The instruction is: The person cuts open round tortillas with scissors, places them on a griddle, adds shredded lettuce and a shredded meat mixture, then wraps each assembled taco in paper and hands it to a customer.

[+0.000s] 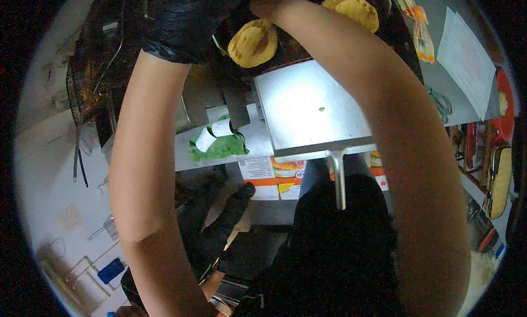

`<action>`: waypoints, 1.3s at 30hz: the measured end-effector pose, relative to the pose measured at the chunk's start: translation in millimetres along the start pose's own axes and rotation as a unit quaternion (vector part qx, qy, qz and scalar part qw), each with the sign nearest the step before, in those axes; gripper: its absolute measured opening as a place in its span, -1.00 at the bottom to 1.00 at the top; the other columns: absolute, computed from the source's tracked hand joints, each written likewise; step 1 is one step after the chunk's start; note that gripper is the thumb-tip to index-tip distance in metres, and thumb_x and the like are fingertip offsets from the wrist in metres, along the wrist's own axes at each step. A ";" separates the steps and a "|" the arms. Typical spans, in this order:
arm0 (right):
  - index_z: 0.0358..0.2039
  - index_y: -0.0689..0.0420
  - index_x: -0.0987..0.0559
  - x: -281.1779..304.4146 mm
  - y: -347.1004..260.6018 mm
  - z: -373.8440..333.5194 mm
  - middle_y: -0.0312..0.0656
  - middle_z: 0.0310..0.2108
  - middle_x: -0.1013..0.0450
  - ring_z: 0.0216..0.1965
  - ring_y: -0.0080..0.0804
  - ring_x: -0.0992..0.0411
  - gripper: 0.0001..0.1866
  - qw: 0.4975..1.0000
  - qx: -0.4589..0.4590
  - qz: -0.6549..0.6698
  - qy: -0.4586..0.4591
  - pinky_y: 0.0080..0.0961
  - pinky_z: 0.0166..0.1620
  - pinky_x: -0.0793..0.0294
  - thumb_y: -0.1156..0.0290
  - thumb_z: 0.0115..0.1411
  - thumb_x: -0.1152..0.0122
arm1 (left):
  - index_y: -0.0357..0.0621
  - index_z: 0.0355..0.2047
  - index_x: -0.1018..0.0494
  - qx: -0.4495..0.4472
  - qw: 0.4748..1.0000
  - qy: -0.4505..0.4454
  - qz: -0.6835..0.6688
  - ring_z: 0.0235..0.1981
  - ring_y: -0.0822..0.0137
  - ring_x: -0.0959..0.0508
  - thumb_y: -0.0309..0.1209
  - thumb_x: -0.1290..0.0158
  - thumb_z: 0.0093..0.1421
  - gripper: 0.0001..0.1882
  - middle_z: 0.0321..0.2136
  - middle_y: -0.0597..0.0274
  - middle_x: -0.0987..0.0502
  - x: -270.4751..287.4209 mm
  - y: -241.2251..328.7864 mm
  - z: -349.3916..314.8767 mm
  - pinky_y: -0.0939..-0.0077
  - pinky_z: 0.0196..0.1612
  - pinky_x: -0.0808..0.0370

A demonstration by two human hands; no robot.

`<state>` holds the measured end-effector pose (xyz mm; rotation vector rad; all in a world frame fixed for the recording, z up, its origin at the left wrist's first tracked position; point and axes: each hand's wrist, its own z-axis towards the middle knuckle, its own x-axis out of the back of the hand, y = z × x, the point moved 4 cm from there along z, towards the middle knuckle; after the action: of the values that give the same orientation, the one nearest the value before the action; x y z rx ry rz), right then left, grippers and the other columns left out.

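Observation:
Both of my arms reach up over a dark griddle [299,40] at the top of the view. My left hand [181,23] wears a black glove, and its fingers are cut off by the upper edge. Beside it, my right wrist [269,3] bends in toward the left glove; that hand is lost in the dark there, so what it holds cannot be made out. Nearest the hands lies a browned yellow flatbread [253,43] on the griddle. A second flatbread [351,11] rests behind my right forearm.
A shiny metal tray [302,119] with a handle [338,180] juts toward me. Left of it are a green packet [219,147] with white labels and a dark flat blade [236,100]. At right are a paper sheet [466,64] and plastic wrapping [421,37]. Another person's dark sleeve [225,213] shows lower left.

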<state>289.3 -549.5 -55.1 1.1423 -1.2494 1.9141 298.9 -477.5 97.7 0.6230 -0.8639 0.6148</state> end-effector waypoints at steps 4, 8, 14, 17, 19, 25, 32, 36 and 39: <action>-0.12 0.12 -0.44 -19.6 -22.9 3.9 -0.12 -0.28 -0.46 -0.15 -0.23 -0.40 -0.65 1.000 0.022 0.016 -0.013 -0.32 -0.12 -0.41 0.33 0.05 -0.08 | -0.35 -0.34 -0.48 0.014 1.000 0.003 0.023 -0.45 0.24 -0.52 -0.44 0.02 0.12 -0.80 -0.47 -0.06 -0.52 16.9 -2.9 -8.1 0.43 -0.31 -0.42; -0.12 0.12 -0.44 -22.8 16.0 0.0 -0.11 -0.26 -0.45 -0.14 -0.21 -0.38 -0.65 1.000 -0.029 0.004 -0.008 -0.31 -0.10 -0.39 0.33 0.05 -0.07 | -0.35 -0.35 -0.48 -0.017 1.000 -0.006 -0.018 -0.45 0.22 -0.52 -0.43 0.02 0.12 -0.80 -0.48 -0.07 -0.51 -8.2 -5.3 11.5 0.42 -0.31 -0.42; -0.12 0.13 -0.43 -27.6 -16.0 -4.0 -0.09 -0.24 -0.43 -0.12 -0.18 -0.36 -0.65 0.999 -0.001 0.044 0.011 -0.30 -0.07 -0.36 0.34 0.06 -0.06 | -0.35 -0.36 -0.48 -0.004 1.000 -0.007 0.011 -0.46 0.20 -0.52 -0.43 0.02 0.11 -0.80 -0.49 -0.09 -0.50 9.6 -1.1 2.2 0.41 -0.32 -0.42; -0.11 0.14 -0.43 -26.9 -15.0 -6.6 -0.08 -0.23 -0.43 -0.11 -0.17 -0.35 -0.65 0.998 -0.007 0.060 0.025 -0.30 -0.06 -0.34 0.34 0.06 -0.06 | -0.35 -0.37 -0.48 -0.006 1.000 -0.010 0.014 -0.47 0.19 -0.52 -0.42 0.02 0.11 -0.80 -0.50 -0.10 -0.50 10.0 0.4 0.8 0.40 -0.33 -0.42; -0.11 0.14 -0.43 -29.4 -24.1 -11.4 -0.07 -0.22 -0.42 -0.11 -0.16 -0.35 -0.65 0.996 0.003 0.082 0.035 -0.30 -0.05 -0.33 0.34 0.06 -0.06 | -0.35 -0.37 -0.48 0.000 1.000 -0.009 0.030 -0.47 0.18 -0.52 -0.42 0.02 0.11 -0.79 -0.50 -0.10 -0.50 14.9 0.4 -4.8 0.40 -0.33 -0.42; -0.11 0.15 -0.43 -25.2 -6.0 -24.2 -0.05 -0.20 -0.40 -0.09 -0.13 -0.33 -0.65 0.984 -0.035 0.152 0.092 -0.29 -0.02 -0.30 0.35 0.06 -0.05 | -0.36 -0.39 -0.48 -0.027 0.999 -0.012 0.033 -0.48 0.16 -0.52 -0.42 0.02 0.11 -0.79 -0.52 -0.12 -0.49 8.0 1.8 2.6 0.39 -0.34 -0.42; -0.11 0.16 -0.42 0.9 19.9 -67.2 -0.02 -0.18 -0.39 -0.07 -0.10 -0.31 -0.65 0.922 -0.070 0.319 0.206 -0.28 0.01 -0.26 0.36 0.06 -0.04 | -0.36 -0.42 -0.47 -0.044 0.999 -0.025 0.012 -0.51 0.12 -0.51 -0.40 0.01 0.09 -0.78 -0.54 -0.16 -0.47 2.1 1.6 6.7 0.36 -0.37 -0.42; -0.11 0.16 -0.42 42.2 48.0 -131.1 -0.01 -0.16 -0.38 -0.06 -0.08 -0.29 -0.65 0.929 -0.032 0.236 0.283 -0.28 0.03 -0.24 0.36 0.07 -0.03 | -0.36 -0.45 -0.48 0.016 0.994 -0.085 0.071 -0.53 0.10 -0.50 -0.37 -0.01 0.08 -0.77 -0.54 -0.17 -0.47 7.7 8.5 -2.9 0.33 -0.43 -0.39; -0.09 0.16 -0.42 93.0 43.9 -164.1 0.00 -0.08 -0.35 0.01 -0.07 -0.23 -0.59 0.966 0.073 -0.061 0.239 -0.20 0.11 -0.13 0.28 0.03 -0.07 | -0.35 -0.46 -0.48 -0.028 0.983 -0.106 0.144 -0.54 0.07 -0.49 -0.38 -0.04 0.06 -0.78 -0.57 -0.15 -0.47 6.2 11.3 -7.2 0.34 -0.45 -0.39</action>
<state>153.8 -414.8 -23.5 0.7377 -0.7703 2.0502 297.6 -463.4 102.0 0.5222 -1.1801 0.7925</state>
